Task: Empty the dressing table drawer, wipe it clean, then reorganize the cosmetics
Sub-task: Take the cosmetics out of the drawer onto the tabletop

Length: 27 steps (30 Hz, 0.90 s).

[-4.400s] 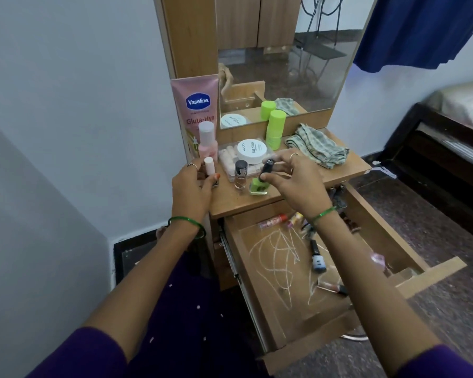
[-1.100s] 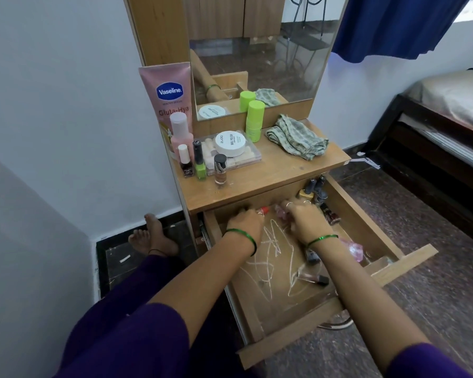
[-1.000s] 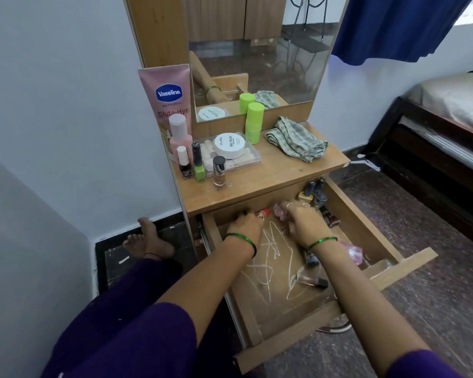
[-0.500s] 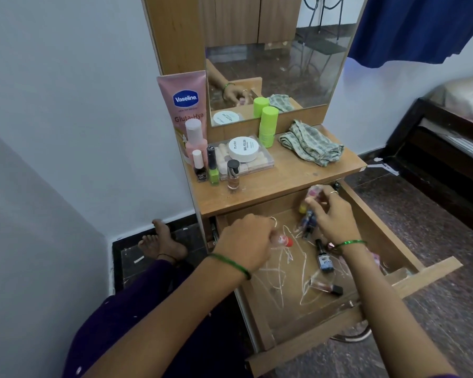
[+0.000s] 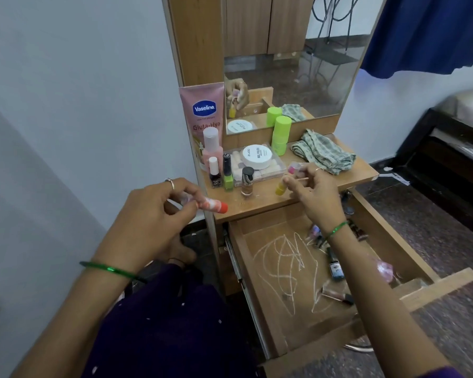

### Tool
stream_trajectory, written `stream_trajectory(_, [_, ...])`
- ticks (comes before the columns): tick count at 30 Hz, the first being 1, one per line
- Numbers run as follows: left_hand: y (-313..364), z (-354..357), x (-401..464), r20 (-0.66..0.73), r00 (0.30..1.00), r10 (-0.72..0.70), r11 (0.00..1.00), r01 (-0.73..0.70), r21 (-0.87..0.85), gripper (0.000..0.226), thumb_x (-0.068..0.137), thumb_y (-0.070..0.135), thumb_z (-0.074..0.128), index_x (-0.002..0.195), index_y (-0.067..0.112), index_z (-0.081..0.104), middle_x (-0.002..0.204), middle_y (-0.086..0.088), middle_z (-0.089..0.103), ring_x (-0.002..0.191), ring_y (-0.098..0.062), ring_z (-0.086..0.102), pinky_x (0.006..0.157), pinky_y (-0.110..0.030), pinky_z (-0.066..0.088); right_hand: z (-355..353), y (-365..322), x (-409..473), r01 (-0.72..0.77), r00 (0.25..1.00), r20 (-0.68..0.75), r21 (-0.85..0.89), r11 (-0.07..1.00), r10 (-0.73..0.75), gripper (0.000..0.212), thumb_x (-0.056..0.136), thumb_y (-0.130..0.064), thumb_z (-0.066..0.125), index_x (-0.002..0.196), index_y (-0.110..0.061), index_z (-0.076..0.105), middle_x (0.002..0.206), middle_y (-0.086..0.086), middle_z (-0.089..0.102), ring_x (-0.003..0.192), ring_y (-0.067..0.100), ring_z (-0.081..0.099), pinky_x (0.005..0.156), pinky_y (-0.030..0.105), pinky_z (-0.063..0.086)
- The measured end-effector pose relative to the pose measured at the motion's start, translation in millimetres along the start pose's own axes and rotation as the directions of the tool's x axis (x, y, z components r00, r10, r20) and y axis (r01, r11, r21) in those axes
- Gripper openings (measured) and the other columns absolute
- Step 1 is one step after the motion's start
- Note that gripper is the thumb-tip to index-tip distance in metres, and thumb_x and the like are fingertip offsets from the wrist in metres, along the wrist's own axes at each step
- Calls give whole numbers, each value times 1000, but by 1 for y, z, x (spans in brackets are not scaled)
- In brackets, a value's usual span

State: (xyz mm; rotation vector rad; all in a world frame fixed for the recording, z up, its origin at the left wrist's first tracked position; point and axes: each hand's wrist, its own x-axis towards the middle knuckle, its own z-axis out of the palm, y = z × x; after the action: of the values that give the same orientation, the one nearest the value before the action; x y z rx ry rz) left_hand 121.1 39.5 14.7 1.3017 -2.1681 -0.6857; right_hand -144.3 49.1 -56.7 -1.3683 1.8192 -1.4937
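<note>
A: What is furthest left?

B: The left hand [image 5: 153, 214], raised beside the dressing table's left edge. Its fingers are closed around an orange-capped tube [image 5: 213, 205], cap pointing right.

A: And on the tabletop [image 5: 260, 203]?

B: At the back left a pink lotion tube [image 5: 204, 115] stands against the mirror frame, with a pink bottle [image 5: 211, 146] in front of it. Then a row of three small bottles: a dark one with a white cap [image 5: 215, 173], a green one with a black cap [image 5: 227, 175], and a brownish one with a dark cap [image 5: 247, 181]. Behind them sits a clear box [image 5: 273, 170] with a round white jar [image 5: 257, 156] on top, then a green container [image 5: 280, 135] by the mirror [image 5: 298, 72].

A: The other hand?

B: The right hand [image 5: 314, 195] hovers over the table's front edge, pinching several small things together: a yellow-ended tube [image 5: 280, 188] and something pink-tipped [image 5: 293, 168]. I can't make out more than that.

A: Further right?

B: A folded checked cloth [image 5: 322, 152] lies on the table's right end.

A: And the drawer [image 5: 246, 257]?

B: Pulled open below, its floor marked with white scribbles. A few cosmetics lie along its right side, among them a small dark bottle [image 5: 334, 266] and a slim tube [image 5: 337, 295] near the front.
</note>
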Motion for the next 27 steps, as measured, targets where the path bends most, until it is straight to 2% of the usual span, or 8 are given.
stream_trajectory(2, [-7, 3, 0, -36, 999, -7, 1000, 7, -7, 14, 86, 20, 64, 85, 34, 66, 86, 2, 64, 76, -16, 63, 60, -21, 44, 9, 2, 6, -1, 1000, 13, -93, 996, 2, 13, 84, -12, 67, 94, -11, 59, 73, -7, 54, 61, 5, 52, 62, 5, 45])
stream_trajectory(4, [-11, 8, 0, -61, 998, -18, 1000, 17, -17, 12, 85, 21, 66, 86, 33, 67, 82, 4, 63, 76, -14, 62, 62, -18, 44, 17, 4, 8, -1, 1000, 20, -181, 983, 5, 17, 83, -11, 68, 96, -8, 58, 78, -1, 55, 59, 2, 48, 56, -1, 38])
stream_trajectory(7, [-13, 13, 3, -67, 998, -18, 999, 16, -32, 7, 81, 26, 69, 88, 28, 68, 78, 5, 62, 74, -14, 61, 62, -16, 46, 24, 8, 10, -6, 1000, 17, -195, 981, 9, 20, 81, -9, 70, 91, -13, 53, 81, 3, 58, 65, 13, 52, 56, 1, 38])
stream_trajectory(11, [-16, 21, 19, -56, 998, 13, 1000, -14, -24, 10, 81, 22, 70, 89, 25, 67, 71, 3, 61, 68, -13, 60, 57, -7, 43, 31, 16, 12, 5, 999, 35, -175, 985, 1, 23, 78, -5, 72, 88, -15, 54, 82, 6, 64, 73, 14, 57, 64, 4, 42])
stream_trajectory(14, [-22, 28, 35, -37, 998, 42, 999, -40, 31, 11, 83, 20, 70, 92, 25, 67, 70, 3, 60, 65, -8, 57, 55, -7, 41, 37, 18, 12, 35, 998, 53, -174, 984, -27, 24, 77, -3, 72, 87, -17, 55, 79, 2, 62, 72, 13, 57, 67, 5, 44])
stream_trajectory(19, [-28, 41, 57, -19, 999, 44, 997, -43, 65, 16, 83, 22, 70, 99, 26, 67, 69, 12, 55, 65, 0, 52, 62, -12, 42, 45, 23, 14, 46, 998, 39, -170, 984, -39, 18, 77, -4, 72, 90, -9, 61, 85, 11, 68, 73, 14, 59, 67, 7, 45])
stream_trajectory(23, [-29, 44, 71, -6, 998, 67, 993, -66, 96, 19, 85, 20, 68, 104, 25, 68, 72, -3, 62, 64, -7, 53, 64, -20, 46, 48, 24, 14, 45, 998, 39, -181, 982, -39, 18, 77, -4, 72, 92, -2, 62, 86, 13, 69, 70, 14, 57, 63, 3, 43])
stream_trajectory(27, [-29, 47, 76, 9, 997, 78, 991, -78, 113, 23, 87, 19, 65, 109, 24, 65, 75, -3, 60, 63, -5, 50, 62, -15, 39, 49, 24, 12, 42, 999, 38, -178, 983, -36, 19, 77, -5, 72, 94, -3, 62, 82, 11, 67, 68, 13, 54, 61, 4, 43])
